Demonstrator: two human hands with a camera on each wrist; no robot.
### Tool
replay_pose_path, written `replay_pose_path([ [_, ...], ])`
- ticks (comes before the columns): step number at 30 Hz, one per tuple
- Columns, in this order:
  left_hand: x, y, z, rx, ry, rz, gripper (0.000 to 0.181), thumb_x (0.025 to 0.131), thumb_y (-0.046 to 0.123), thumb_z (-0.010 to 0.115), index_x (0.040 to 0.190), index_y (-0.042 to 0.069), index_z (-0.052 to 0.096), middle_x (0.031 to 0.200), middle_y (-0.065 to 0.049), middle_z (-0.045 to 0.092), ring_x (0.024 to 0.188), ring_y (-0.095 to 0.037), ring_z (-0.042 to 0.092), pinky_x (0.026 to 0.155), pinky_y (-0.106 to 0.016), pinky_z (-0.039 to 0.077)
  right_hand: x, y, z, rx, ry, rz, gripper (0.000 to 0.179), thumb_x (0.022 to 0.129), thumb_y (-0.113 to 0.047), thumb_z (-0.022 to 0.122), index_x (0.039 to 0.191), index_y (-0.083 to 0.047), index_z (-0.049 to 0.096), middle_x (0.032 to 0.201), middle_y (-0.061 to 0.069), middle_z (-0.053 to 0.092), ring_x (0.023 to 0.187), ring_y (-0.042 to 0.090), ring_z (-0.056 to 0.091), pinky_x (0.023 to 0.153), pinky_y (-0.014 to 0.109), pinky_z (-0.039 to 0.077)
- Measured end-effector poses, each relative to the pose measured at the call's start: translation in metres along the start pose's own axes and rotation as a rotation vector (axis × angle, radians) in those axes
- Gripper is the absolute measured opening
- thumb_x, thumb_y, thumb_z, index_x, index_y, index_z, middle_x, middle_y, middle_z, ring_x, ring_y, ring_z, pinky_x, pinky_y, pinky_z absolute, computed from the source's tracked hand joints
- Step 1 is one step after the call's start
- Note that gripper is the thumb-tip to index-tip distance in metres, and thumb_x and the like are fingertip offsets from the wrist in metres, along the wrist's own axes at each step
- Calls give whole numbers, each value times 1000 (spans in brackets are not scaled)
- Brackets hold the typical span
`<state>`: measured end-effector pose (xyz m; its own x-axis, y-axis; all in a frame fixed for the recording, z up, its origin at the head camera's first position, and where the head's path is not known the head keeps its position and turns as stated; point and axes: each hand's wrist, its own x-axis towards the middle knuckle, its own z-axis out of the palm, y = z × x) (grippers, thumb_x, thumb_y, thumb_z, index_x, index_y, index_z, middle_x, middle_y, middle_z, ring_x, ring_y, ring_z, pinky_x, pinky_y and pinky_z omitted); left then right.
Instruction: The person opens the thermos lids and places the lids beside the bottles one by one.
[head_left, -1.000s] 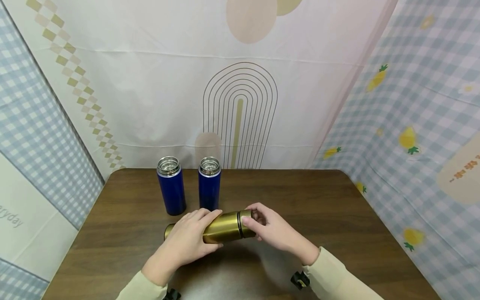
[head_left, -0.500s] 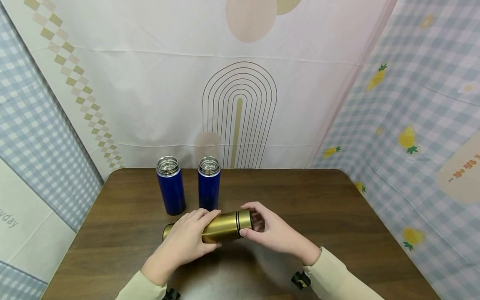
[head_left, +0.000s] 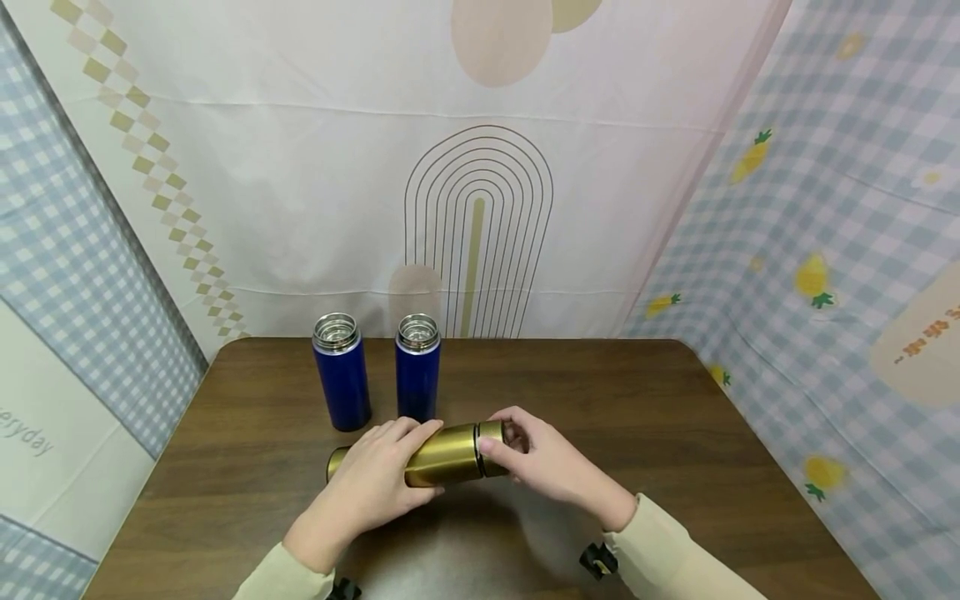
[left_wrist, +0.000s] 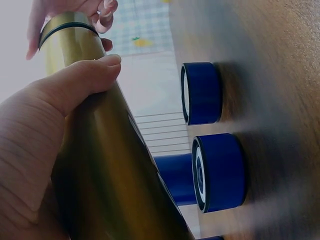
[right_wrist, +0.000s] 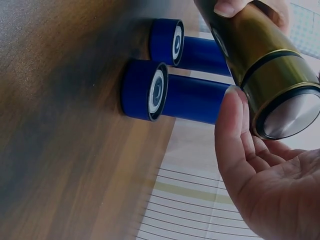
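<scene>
A gold thermos bottle (head_left: 446, 457) is held on its side, tilted slightly, its lid (right_wrist: 280, 90) end to the right. My left hand (head_left: 378, 475) grips the bottle's body from above, thumb (left_wrist: 90, 77) along the near side. At the other end my right hand (head_left: 547, 458) holds the lid, with the thumb on its near side and fingers around the far side. A black ring marks the seam between lid and body. The lid's flat silver top (right_wrist: 295, 115) shows in the right wrist view.
Two blue thermos bottles (head_left: 343, 383) (head_left: 417, 379) stand upright without lids behind the gold one. Both wrist views show two blue lids (left_wrist: 222, 172) (left_wrist: 205, 93) upside down on the brown wooden table (head_left: 637, 400), hidden in the head view. Patterned curtains (head_left: 315, 192) hang behind and beside.
My right hand loosened and shifted on the gold lid half a second ago, thumb near the seam. Now its thumb lies on the lid again. The left hand keeps its hold.
</scene>
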<state>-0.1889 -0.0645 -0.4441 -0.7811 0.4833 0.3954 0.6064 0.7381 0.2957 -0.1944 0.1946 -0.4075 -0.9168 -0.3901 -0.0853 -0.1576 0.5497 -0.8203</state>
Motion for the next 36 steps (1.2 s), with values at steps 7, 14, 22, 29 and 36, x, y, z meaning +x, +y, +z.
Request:
replay_pose_path([
  [7,-1,0,0,-4,3,1,79,65,49,84,134,23,55,106,3,59,89,-16,56,79,-38,47,0,2,-1,-23,-11,-64,46,88,-47,67,123,-21,54,94,4,60,79,18,59,63,32,52],
  [14,-1,-2,1,-9,-1,-5,79,65,49,84,134,23,55,106,3,59,88,-15,55,78,-37,47,-2,0,-2,7,-20,-113,47,86,-39,72,126,-24,51,98,5,59,84,18,60,72,35,53],
  [22,0,-2,1,0,5,-1,79,65,49,84,134,23,55,106,3,59,89,-16,56,78,-37,47,-2,1,-3,-7,-2,-100,56,87,-41,71,134,-24,46,115,3,54,92,17,57,78,33,51],
  [29,0,-1,1,14,15,13,80,65,50,83,134,23,54,107,3,59,90,-16,57,80,-38,47,0,2,-3,-58,50,-61,48,90,-51,62,126,-20,53,101,1,59,81,16,59,66,33,51],
  [36,0,-1,1,7,10,11,80,65,50,84,134,23,54,107,4,59,89,-16,56,79,-38,47,0,3,-4,-55,15,-67,48,88,-50,66,124,-21,54,97,2,59,79,17,58,63,32,50],
])
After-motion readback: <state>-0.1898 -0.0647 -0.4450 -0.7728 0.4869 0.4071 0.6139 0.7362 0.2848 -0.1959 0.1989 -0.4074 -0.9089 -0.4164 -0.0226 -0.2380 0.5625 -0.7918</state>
